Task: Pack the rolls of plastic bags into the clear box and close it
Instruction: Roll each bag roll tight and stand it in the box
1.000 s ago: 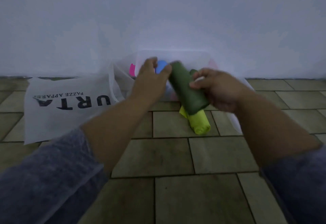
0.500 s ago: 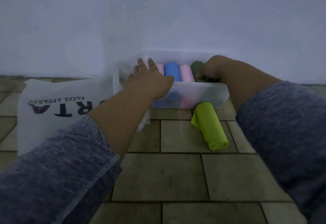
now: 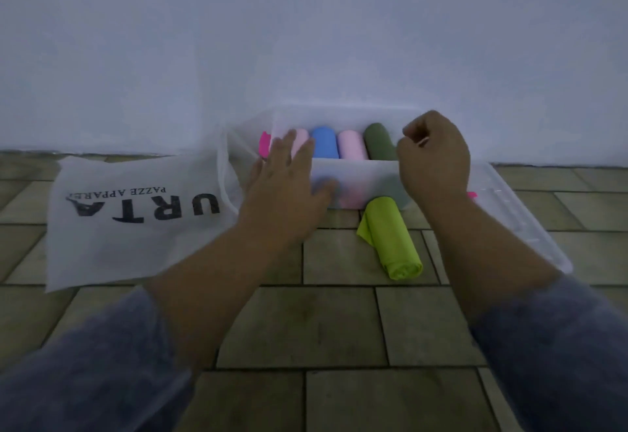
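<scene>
The clear box (image 3: 360, 173) stands open against the wall. Inside it lie a pale pink roll (image 3: 300, 141), a blue roll (image 3: 324, 142), another pink roll (image 3: 351, 146) and a dark green roll (image 3: 380, 142), side by side. A lime green roll (image 3: 394, 238) lies on the floor just in front of the box. My left hand (image 3: 289, 180) is flat with straight fingers against the box's front left corner. My right hand (image 3: 433, 156) hovers with curled fingers over the box's right end, holding nothing.
A white cloth bag (image 3: 136, 217) with black lettering lies left of the box. The clear lid (image 3: 523, 221) lies on the tiled floor to the right, partly under my right arm. Something bright pink (image 3: 263, 144) shows at the box's left end. A white wall is right behind.
My right hand put the dark green roll into the box, let go of it and has drawn back. My left hand stays at the box's left end.
</scene>
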